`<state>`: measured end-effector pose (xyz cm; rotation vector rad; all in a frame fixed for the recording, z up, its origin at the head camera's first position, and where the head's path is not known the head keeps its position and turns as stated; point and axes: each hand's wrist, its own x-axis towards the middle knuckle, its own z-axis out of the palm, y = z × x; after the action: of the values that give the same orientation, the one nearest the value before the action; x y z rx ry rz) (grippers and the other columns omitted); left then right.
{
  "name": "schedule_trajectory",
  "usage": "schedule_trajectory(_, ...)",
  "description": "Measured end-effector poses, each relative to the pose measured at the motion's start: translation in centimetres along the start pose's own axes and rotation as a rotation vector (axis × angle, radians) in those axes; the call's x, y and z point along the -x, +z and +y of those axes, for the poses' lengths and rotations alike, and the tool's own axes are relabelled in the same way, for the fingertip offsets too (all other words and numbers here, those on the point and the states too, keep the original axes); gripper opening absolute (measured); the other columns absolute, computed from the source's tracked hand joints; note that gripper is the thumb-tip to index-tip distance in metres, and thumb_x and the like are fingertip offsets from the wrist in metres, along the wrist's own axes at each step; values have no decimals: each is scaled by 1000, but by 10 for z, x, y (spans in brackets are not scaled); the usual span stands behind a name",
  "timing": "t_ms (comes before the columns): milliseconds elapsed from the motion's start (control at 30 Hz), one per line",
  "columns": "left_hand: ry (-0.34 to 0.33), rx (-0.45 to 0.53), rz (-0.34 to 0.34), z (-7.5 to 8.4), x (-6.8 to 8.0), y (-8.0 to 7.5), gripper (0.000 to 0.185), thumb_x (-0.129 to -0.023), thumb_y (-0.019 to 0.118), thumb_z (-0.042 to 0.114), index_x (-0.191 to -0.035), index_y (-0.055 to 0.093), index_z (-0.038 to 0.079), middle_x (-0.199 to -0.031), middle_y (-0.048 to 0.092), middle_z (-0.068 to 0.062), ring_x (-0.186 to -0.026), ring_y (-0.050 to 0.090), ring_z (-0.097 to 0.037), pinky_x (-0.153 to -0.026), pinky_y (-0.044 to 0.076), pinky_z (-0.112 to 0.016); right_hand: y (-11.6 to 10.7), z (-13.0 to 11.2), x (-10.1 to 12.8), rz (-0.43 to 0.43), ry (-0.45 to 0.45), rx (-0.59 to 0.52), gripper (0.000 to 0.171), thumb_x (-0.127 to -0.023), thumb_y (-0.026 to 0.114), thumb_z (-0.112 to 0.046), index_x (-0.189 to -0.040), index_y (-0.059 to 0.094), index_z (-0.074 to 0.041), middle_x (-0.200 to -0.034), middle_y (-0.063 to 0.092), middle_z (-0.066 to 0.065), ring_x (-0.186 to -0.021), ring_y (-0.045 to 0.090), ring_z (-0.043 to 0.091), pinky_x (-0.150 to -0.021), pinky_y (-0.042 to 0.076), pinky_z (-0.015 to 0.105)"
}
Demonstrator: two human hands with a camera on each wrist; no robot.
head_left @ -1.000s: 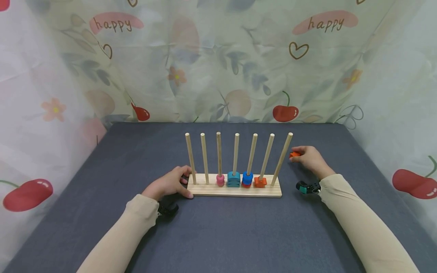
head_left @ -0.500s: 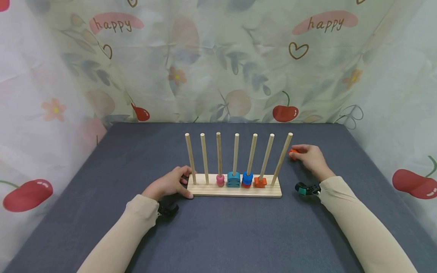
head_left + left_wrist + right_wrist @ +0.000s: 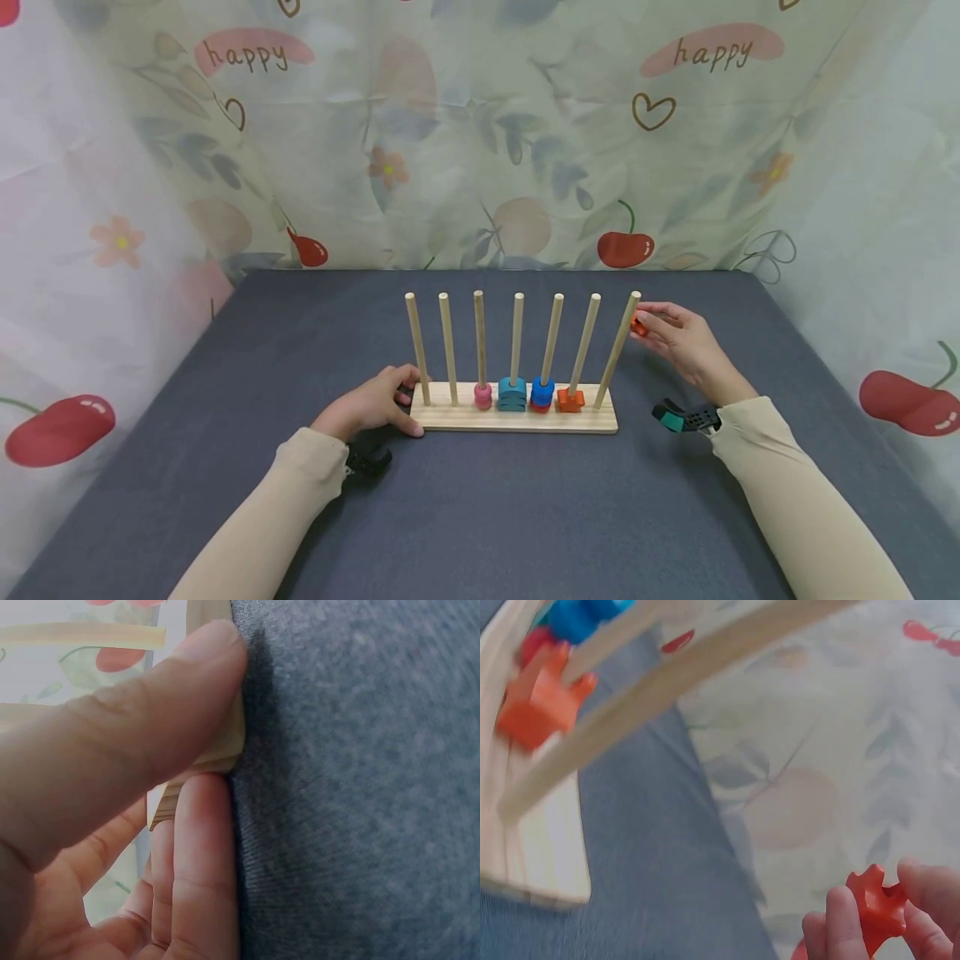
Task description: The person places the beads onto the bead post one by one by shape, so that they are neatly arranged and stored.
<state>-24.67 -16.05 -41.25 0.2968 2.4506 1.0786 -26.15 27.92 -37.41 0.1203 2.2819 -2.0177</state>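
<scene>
A wooden peg board (image 3: 450,421) with several upright pegs stands mid-table. My left hand (image 3: 367,404) grips its left end; in the left wrist view the thumb lies along the front edge and the fingers are at the end corner. With thumb and fingers, my right hand (image 3: 686,346) pinches an orange star-shaped bead (image 3: 881,911), raised beside the upper part of the bare rightmost peg (image 3: 617,350). Another orange star-shaped piece (image 3: 570,402) sits low on the peg to its left. Farther left are blue beads (image 3: 543,392) over a red one, teal curved pieces (image 3: 512,394) and pink beads (image 3: 483,397).
The two leftmost pegs (image 3: 449,350) carry no beads. Dark grey cloth (image 3: 510,517) covers the table, and a patterned curtain (image 3: 465,167) hangs behind it and at both sides. A black strap with a teal patch (image 3: 682,417) is at the right wrist.
My right hand has risen and moved slightly away from me, bringing the orange star-shaped bead up next to the rightmost peg's upper part. The left hand keeps its grip on the board's end.
</scene>
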Motion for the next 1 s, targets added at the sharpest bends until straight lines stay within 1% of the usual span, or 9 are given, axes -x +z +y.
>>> schedule_trajectory(133, 2, -5, -1, 0, -1, 0, 72, -67, 88, 7, -127, 48, 3, -125, 41, -18, -111, 52, -30, -91, 47, -41, 2, -7, 5, -28, 7, -62, 39, -90, 66, -32, -122, 53, -16, -113, 58, -6, -96, 64, 0, -89, 50, 20)
schedule_trajectory(233, 3, -4, -2, 0, -1, 0, 71, -67, 88, 6, -126, 48, 3, -125, 41, -18, -111, 52, -31, -91, 47, -41, 4, -13, 10, -36, -9, -64, 39, -87, 71, -28, -120, 53, -19, -114, 57, -9, -98, 62, -1, -89, 49, 17)
schedule_trajectory(300, 5, -3, -2, 1, 0, 0, 71, -67, 88, 6, -126, 48, 3, -125, 41, -18, -110, 52, -31, -91, 47, -41, 6, -16, 13, -32, -32, -75, 40, -85, 74, -23, -119, 54, -21, -113, 57, -10, -99, 61, 0, -86, 50, 15)
schedule_trajectory(367, 5, -1, -2, 1, 0, 0, 70, -67, 88, 6, -125, 48, 3, -125, 41, -18, -110, 52, -31, -90, 47, -41, 8, -20, 16, -20, -64, -100, 41, -84, 75, -18, -120, 55, -20, -113, 58, -9, -99, 61, 1, -84, 50, 15)
schedule_trajectory(467, 3, 0, -2, 1, 0, 0, 70, -67, 88, 6, -125, 49, 4, -125, 41, -18, -111, 52, -31, -90, 47, -41, 12, -27, 21, 2, -115, -182, 45, -85, 74, -15, -126, 55, -14, -112, 59, -6, -100, 62, 3, -84, 51, 15)
schedule_trajectory(567, -2, 1, -2, 1, 0, 0, 70, -67, 88, 6, -125, 48, 4, -125, 41, -18, -111, 52, -31, -90, 47, -41, 17, -35, 26, 33, -173, -284, 49, -86, 72, -15, -130, 54, -10, -114, 56, -2, -101, 62, 4, -86, 50, 16)
schedule_trajectory(733, -4, 7, -3, 1, 0, 0, 70, -68, 88, 6, -125, 49, 4, -125, 40, -17, -111, 52, -31, -90, 47, -41, 24, -49, 33, 75, -273, -413, 57, -85, 72, -14, -137, 49, -5, -120, 50, 4, -104, 63, 9, -87, 50, 19)
schedule_trajectory(900, -1, 7, -2, 1, 1, 0, 69, -68, 87, 5, -125, 50, 4, -124, 41, -17, -110, 52, -30, -89, 47, -41, 31, -63, 44, 41, -383, -554, 51, -85, 70, -5, -133, 54, 1, -119, 59, 8, -104, 67, 15, -87, 51, 24)
schedule_trajectory(1000, 1, 2, -1, 1, 1, 0, 69, -68, 88, 6, -125, 49, 4, -124, 41, -17, -110, 52, -30, -90, 47, -41, 38, -72, 53, 15, -445, -607, 44, -86, 68, 1, -128, 58, 4, -117, 65, 9, -106, 66, 16, -87, 51, 26)
